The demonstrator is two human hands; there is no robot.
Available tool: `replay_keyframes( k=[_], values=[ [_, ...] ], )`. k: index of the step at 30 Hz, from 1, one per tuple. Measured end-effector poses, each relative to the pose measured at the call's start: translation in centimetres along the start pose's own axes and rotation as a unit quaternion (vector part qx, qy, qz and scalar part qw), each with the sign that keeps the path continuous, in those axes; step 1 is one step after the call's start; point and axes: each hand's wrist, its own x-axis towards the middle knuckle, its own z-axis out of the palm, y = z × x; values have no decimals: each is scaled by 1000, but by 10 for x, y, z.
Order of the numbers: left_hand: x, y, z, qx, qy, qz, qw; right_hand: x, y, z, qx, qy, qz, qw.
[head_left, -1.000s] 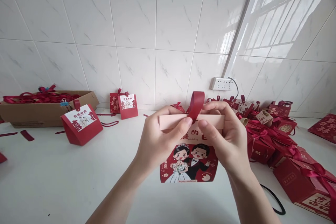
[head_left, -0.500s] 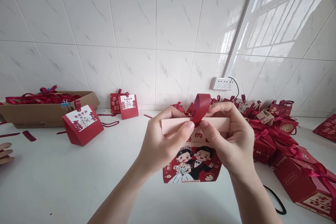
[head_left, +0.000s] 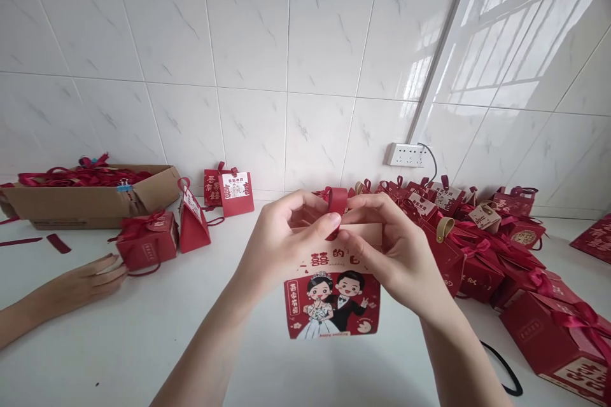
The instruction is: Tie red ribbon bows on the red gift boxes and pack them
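In front of me hangs a red and cream wedding favor box [head_left: 334,308] printed with a cartoon bride and groom. A red ribbon loop [head_left: 338,199] stands up from its top edge. My left hand [head_left: 291,235] is closed, its thumb pressed on the foot of the loop. With thumb and bent fingers, my right hand [head_left: 391,248] grips the cream top fold of the box. The fingertips behind the fold are partly hidden.
At left, another person's hand [head_left: 90,283] touches a red box with a bow [head_left: 147,241], beside a triangular red box [head_left: 193,222]. Behind stands a cardboard box [head_left: 86,203] of ribbons. Finished-looking red boxes [head_left: 482,273] crowd the right. A black cord [head_left: 503,369] lies near them.
My hands and the favor box have shifted left, and the ribbon loop has turned. The other person's hand has reached in with a bowed red box; the triangular box now stands turned and farther right.
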Motion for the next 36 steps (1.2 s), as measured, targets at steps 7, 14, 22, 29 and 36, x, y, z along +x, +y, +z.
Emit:
replay_keyframes(
  k=[7, 14, 22, 29, 36],
  values=[
    [-2, 3, 4, 2, 1, 2, 1000, 0, -2, 1, 25, -3, -6, 1000],
    [-2, 3, 8, 5, 63, 49, 997, 1, -5, 5, 31, 14, -1, 999],
    [-5, 2, 14, -34, 82, 52, 995, -1, -5, 5, -15, 35, -25, 999],
    [-2, -3, -15, -199, -164, -50, 965, 2, -5, -16, 67, -99, 64, 991],
    [8, -14, -10, -102, -265, -85, 955, 10, 11, -29, 225, -148, -87, 959]
  ],
)
